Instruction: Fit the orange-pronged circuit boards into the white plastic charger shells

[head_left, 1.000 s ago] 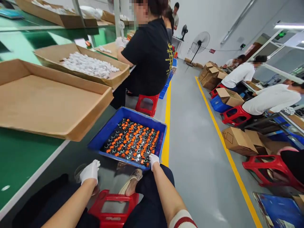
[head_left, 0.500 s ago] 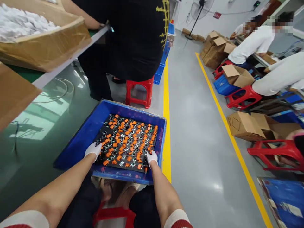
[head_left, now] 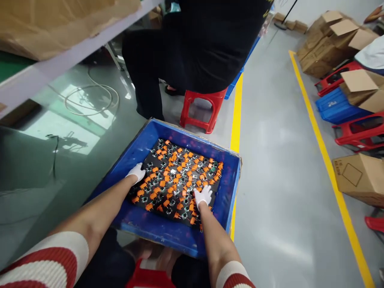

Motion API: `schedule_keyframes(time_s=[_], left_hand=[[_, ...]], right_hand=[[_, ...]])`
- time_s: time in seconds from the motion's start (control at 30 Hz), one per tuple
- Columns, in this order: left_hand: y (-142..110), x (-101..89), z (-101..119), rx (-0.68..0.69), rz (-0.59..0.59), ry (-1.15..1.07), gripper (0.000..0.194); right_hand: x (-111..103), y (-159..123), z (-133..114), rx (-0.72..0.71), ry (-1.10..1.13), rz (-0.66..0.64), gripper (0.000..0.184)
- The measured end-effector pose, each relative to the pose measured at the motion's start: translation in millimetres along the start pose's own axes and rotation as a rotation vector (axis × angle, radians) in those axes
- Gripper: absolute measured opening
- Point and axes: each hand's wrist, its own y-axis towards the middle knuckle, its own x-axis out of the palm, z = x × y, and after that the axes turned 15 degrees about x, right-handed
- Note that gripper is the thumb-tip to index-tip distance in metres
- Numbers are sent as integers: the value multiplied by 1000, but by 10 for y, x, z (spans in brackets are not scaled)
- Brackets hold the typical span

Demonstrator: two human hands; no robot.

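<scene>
A blue plastic bin sits on the grey floor in front of me, lined with a black sheet covered in several small orange and metal parts. My left hand, in a white glove, rests on the parts at the sheet's left edge, its fingers curled down; what they grip is hidden. My right hand, also gloved, lies on the parts near the bin's near right side with its fingers spread.
A person in black sits on a red stool just beyond the bin. The workbench edge overhangs at upper left, with cables on the floor beneath. A yellow floor line, cardboard boxes and more red stools stand right.
My head has tipped down and forward, so the bin fills more of the view. Both hands moved from the bin's near edge onto the parts inside.
</scene>
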Motion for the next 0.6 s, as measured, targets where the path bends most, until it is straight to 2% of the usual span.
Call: schedule_keyframes(time_s=[0.07, 0.13, 0.27, 0.37, 0.6], left_hand=[[66, 22, -28, -16, -31, -29, 43], [98, 53, -33, -26, -55, -48, 44], [117, 107, -25, -30, -82, -54, 49], [164, 113, -23, -48, -107, -39, 51], [369, 140, 1, -107, -70, 22, 52]], right_hand=[[100, -38, -70, 33, 19, 7, 40], [98, -42, -76, 93, 41, 37, 39], [-136, 56, 60, 291, 83, 126, 39], [-288, 159, 129, 441, 86, 145, 40], [-275, 368, -66, 712, 54, 159, 42]])
